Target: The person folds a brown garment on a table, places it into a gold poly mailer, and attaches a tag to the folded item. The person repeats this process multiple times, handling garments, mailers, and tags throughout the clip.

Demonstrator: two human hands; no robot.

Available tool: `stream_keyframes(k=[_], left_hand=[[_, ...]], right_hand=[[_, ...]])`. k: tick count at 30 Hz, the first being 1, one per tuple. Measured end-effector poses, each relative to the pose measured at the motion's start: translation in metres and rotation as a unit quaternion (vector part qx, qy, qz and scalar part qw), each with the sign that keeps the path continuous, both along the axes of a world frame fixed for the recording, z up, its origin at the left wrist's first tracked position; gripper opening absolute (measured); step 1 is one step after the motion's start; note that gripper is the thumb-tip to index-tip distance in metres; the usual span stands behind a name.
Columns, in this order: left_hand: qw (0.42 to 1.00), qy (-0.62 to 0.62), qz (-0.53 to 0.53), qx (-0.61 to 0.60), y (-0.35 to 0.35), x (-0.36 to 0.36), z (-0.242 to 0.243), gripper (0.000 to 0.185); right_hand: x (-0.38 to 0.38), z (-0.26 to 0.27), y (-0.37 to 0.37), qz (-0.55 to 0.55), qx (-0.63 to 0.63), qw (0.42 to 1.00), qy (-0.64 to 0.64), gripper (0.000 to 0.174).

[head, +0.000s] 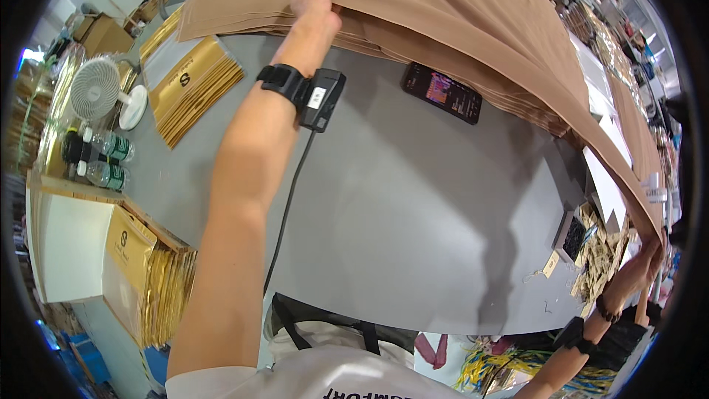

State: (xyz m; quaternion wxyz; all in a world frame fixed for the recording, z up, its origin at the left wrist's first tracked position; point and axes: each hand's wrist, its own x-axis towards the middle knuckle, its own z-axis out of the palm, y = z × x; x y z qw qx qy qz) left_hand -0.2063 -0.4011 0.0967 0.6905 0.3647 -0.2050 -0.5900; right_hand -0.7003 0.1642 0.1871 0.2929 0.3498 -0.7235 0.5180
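A large piece of brown fabric (pixel 443 5) lies over a stack of brown fabric layers (pixel 376 47) along the far side of the grey table (pixel 388 188). My left hand (pixel 316 3) grips the cloth's near edge at the upper middle. Far to the right, my right hand (pixel 642 266) holds the other end of the same edge, which stretches in a raised band between the two hands. The fingers of the right hand are partly hidden. A black wrist device (pixel 323 100) with a cable is strapped to my left wrist.
A smartphone (pixel 441 93) lies against the stack. At left stand gold packaging bags (pixel 194 83), a white fan (pixel 97 88), plastic bottles (pixel 108 174) and a box of gold bags (pixel 72 249). Near my right hand are a small black tray (pixel 570 235), a hang tag (pixel 550 264) and many paper tags (pixel 598 260).
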Motion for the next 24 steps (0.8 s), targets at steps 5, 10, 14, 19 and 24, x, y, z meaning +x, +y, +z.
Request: stream_keyframes(k=[5, 10, 14, 19, 24], left_hand=[[0.997, -0.006, 0.069, 0.037, -0.013, 0.042, -0.005, 0.042], [0.987, -0.08, 0.14, 0.02, -0.045, 0.178, -0.022, 0.042], [0.956, -0.186, 0.217, 0.066, -0.021, 0.272, -0.03, 0.038], [0.885, -0.377, 0.246, -0.117, 0.034, 0.243, -0.024, 0.038], [0.812, -0.557, 0.098, -0.144, 0.098, 0.165, 0.003, 0.041]], right_hand=[[-0.089, -0.005, 0.059, -0.05, -0.09, 0.978, -0.184, 0.045], [-0.188, -0.018, 0.114, -0.001, -0.063, 0.982, -0.178, 0.054], [-0.166, -0.005, 0.094, -0.033, -0.121, 0.97, -0.209, 0.052], [-0.012, 0.012, -0.055, 0.189, 0.055, 0.98, -0.008, 0.038], [0.212, 0.013, -0.177, 0.426, 0.259, 0.857, 0.131, 0.04]])
